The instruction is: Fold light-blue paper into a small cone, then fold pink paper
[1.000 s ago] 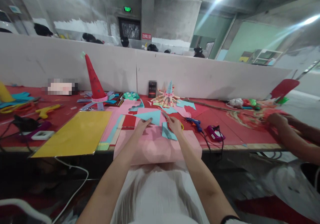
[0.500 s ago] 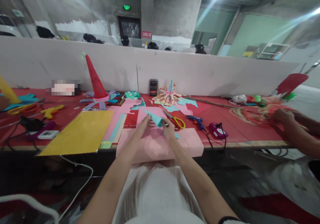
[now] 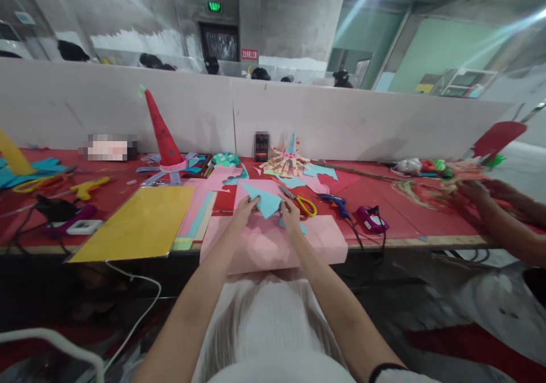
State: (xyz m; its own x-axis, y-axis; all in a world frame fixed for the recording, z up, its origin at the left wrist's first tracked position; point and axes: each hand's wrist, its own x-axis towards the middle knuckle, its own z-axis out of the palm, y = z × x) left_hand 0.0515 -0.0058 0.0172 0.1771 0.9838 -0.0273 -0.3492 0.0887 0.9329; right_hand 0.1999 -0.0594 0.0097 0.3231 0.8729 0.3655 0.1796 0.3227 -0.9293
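Between my two hands is a piece of light blue paper (image 3: 268, 202), spread into a pointed, fan-like shape. My left hand (image 3: 244, 212) pinches its left edge, and my right hand (image 3: 290, 214) grips the right edge. Under them lies a large pink sheet (image 3: 319, 243) that hangs over the table's front edge. Another blue scrap (image 3: 303, 229) rests on the pink sheet beside my right hand. Yellow-handled scissors (image 3: 305, 204) lie just beyond that hand. Farther back stands a small blue paper cone (image 3: 292, 144) with a pink band and a fringe of strips.
A blue glue gun (image 3: 335, 204) and a purple box (image 3: 372, 220) with a cord sit to the right. On the left are a yellow sheet (image 3: 136, 223), a red paper cone (image 3: 162, 135) and a yellow glue gun (image 3: 89, 188). Another person's hands (image 3: 478, 195) work at far right.
The blue paper was rolled into a narrow cone and is now opened out flatter and wider. My hands hold its two sides.
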